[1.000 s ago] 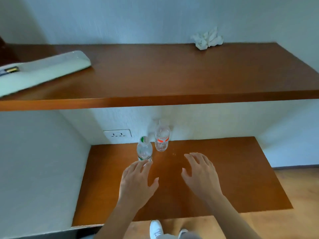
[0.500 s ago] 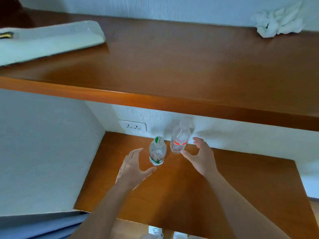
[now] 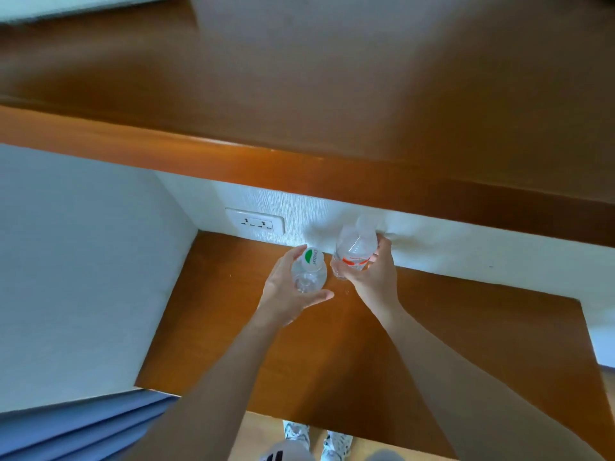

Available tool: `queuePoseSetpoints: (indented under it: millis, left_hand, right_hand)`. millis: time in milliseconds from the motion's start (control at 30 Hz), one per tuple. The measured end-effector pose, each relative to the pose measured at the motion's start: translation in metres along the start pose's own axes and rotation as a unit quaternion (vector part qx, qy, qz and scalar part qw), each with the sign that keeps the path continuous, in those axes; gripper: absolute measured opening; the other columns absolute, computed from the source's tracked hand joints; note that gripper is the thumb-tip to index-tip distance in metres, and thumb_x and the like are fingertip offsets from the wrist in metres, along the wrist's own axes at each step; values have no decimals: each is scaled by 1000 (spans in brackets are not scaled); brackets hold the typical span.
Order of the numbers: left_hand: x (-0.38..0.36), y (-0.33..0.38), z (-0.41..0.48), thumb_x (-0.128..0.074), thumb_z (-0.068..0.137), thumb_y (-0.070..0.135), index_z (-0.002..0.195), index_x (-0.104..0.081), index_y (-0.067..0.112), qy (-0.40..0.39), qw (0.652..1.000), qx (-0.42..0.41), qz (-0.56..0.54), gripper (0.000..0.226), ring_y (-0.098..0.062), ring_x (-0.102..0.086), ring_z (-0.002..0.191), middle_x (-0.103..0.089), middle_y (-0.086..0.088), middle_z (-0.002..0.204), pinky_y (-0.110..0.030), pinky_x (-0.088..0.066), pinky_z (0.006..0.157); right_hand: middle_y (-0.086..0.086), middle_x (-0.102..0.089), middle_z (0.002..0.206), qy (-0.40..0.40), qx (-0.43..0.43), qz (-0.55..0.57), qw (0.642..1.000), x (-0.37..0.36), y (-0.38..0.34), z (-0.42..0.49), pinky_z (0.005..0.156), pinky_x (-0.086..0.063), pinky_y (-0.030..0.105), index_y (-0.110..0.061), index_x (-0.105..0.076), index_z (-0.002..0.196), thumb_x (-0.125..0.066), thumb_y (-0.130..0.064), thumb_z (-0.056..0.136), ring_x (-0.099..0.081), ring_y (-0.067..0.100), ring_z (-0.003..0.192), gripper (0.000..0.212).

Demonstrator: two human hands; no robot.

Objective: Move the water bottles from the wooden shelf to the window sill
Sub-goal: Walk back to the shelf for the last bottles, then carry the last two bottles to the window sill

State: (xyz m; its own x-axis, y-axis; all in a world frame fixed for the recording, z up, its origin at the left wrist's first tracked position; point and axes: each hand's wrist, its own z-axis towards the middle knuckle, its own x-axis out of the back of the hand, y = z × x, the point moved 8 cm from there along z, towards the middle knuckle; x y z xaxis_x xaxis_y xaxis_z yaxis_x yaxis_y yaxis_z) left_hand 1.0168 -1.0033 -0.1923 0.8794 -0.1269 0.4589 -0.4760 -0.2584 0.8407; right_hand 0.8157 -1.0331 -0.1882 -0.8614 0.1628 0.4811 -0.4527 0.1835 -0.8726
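Fingers of the left hand wrap the clear plastic green-capped bottle; the right hand grips the clear plastic orange-labelled bottle just beside it. Both bottles are over the lower wooden shelf, near the white wall socket.

A broad upper wooden shelf, reddish brown and blurred, fills the top of the view. Below it sits a lower wooden shelf set in an alcove of white textured wall. A white double wall socket is mounted just above the lower shelf. Blue fabric folds show at the bottom left, and light wood floor lies below.
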Motion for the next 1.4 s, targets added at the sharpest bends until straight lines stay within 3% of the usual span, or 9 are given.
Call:
queuePoseSetpoints:
  millis: [200,400,500,667,867,933,1067,1233,1400]
  left_hand:
    - [-1,1,-3,-90,62,45,118,-52,35,-12,1000,6,-17,69,-6,-63,102,-63,16,108,-20,-54,80]
    - [11,8,-18,-89,65,43,115,-45,40,5,1000,8,-8,67,5,-56,93,-54,24,100,-3,-46,58]
    - [15,6,-23,-88,65,45,116,-44,41,7,1000,3,7,67,3,-56,94,-53,25,100,-6,-45,62]
    - [19,2,-31,-88,68,37,115,-43,37,22,1000,-7,0,65,3,-55,92,-50,26,98,0,-45,62]
    - [8,-2,-30,-90,67,31,112,-44,39,36,999,-9,-35,65,0,-58,94,-54,23,100,-3,-47,65]
    - [7,-2,-30,-90,67,26,108,-42,43,43,998,-4,-54,66,6,-56,91,-53,25,98,-1,-45,64]
    - [10,-5,-29,-89,67,34,113,-40,42,55,996,17,-65,68,-4,-56,96,-50,25,101,-7,-40,68]
    - [25,15,-40,-86,65,47,131,-42,31,82,994,15,-77,81,-10,-56,106,-54,12,113,-15,-45,80]
    - [43,66,-56,-82,53,67,124,-45,33,107,988,-44,-103,87,-10,-60,104,-57,14,106,-23,-55,82]
  right_hand:
    - [3,-60,128,32,1,-27,999,-1,-2,2,88,-57,28,-14,-42,135,-92,-45,64,-60,19,113,93]
    - [-12,-52,120,23,36,-19,999,-4,-11,-7,82,-52,10,-18,-41,135,-94,-29,65,-58,5,99,88]
    - [-20,-49,114,3,33,-3,999,-8,-8,-14,76,-46,0,-26,-39,132,-93,-21,67,-56,-7,101,85]
    - [-9,-53,121,-34,19,18,999,-16,4,-28,89,-58,27,-23,-40,136,-89,-28,68,-57,8,106,84]
    - [-3,-63,119,-11,-16,60,998,-31,9,-24,88,-61,41,-28,-45,133,-87,-62,59,-63,19,110,91]
    - [0,-65,115,-2,-18,59,998,-33,8,-22,84,-61,43,-24,-46,130,-87,-59,62,-65,20,105,86]
    - [4,-60,118,10,-5,81,997,-26,-2,-25,84,-59,30,-19,-43,131,-85,-31,68,-62,18,106,77]
    - [-8,-56,121,4,10,90,996,3,-24,-34,76,-50,9,-29,-39,135,-80,-50,66,-59,10,109,82]
    - [-22,-51,118,26,16,129,991,44,-50,-51,78,-49,5,-38,-33,134,-80,-50,64,-56,5,110,85]
